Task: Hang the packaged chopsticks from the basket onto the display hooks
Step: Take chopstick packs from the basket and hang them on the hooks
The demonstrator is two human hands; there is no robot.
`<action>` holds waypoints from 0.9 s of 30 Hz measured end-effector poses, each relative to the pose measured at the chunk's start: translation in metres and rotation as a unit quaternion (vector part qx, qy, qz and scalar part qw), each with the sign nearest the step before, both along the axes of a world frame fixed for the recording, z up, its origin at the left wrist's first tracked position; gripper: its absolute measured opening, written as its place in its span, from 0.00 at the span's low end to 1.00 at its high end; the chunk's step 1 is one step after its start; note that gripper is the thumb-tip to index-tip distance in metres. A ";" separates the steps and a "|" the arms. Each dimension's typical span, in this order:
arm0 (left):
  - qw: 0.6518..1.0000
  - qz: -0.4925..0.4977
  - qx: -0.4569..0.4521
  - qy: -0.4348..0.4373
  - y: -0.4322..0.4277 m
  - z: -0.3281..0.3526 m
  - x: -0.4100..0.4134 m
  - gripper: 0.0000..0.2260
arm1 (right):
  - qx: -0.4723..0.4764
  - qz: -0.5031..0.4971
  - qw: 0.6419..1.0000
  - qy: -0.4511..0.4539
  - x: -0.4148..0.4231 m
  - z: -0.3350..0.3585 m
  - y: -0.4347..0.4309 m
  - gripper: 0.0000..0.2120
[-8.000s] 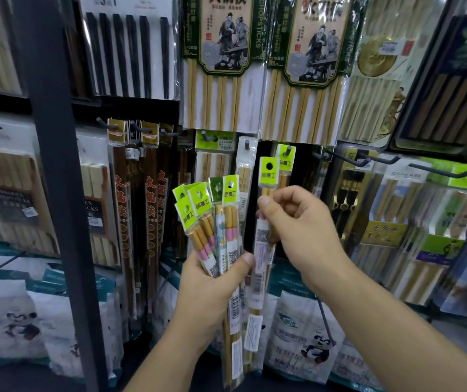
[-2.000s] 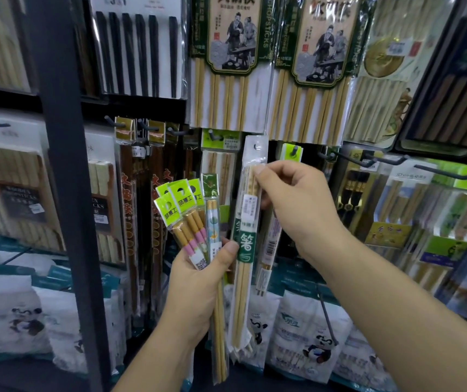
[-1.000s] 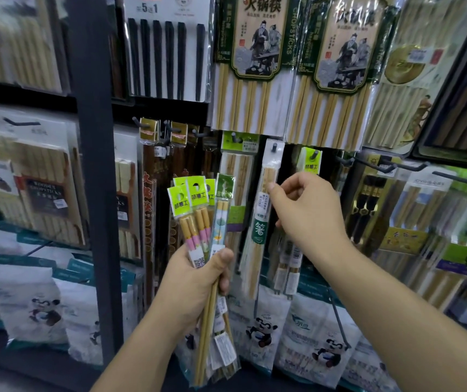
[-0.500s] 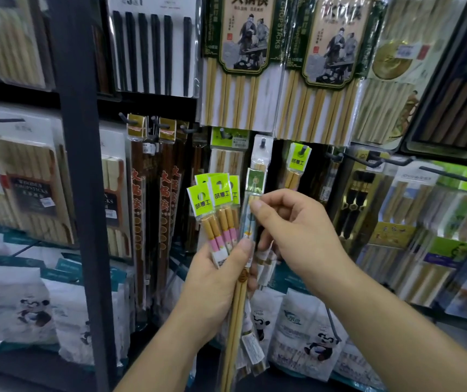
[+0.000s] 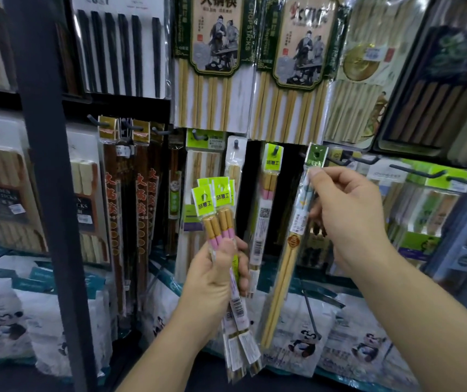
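A single pack of chopsticks [image 5: 292, 244] hangs tilted in front of the display, its green header card up by the row of dark hooks [image 5: 363, 159] and its lower end slanting down to the left. The right hand [image 5: 348, 219] pinches it just under that header between thumb and forefinger, the other fingers curled behind (whether the header's hole is on a hook cannot be told). Just to its left a pack with a lime header [image 5: 274, 161] hangs from its own peg. Lower and further left, the left hand [image 5: 215, 278] grips a bundle of packs [image 5: 215, 210] with lime headers and pink-banded sticks, fingers wrapped round the middle and thumb pressed on the front, the headers fanned out above the fist. Large bamboo chopstick packs [image 5: 215, 89] hang above, panda-printed bags [image 5: 303, 343] stand below, and a black upright post [image 5: 48, 193] rises at the left.
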State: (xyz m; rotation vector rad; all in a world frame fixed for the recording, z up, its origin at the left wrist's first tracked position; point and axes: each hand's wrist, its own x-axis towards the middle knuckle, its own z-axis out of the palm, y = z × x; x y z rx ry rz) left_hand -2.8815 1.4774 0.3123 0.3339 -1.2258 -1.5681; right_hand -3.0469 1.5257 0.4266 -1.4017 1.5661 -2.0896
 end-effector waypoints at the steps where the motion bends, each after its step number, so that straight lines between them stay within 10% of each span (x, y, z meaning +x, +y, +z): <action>1: 1.000 -0.005 0.003 0.000 0.000 -0.002 -0.001 0.25 | 0.000 -0.010 1.000 -0.003 -0.003 0.000 0.001 0.10; 27: 0.999 -0.026 0.011 -0.019 -0.006 -0.012 -0.024 0.21 | -0.011 -0.010 1.000 0.018 -0.013 0.009 -0.006 0.13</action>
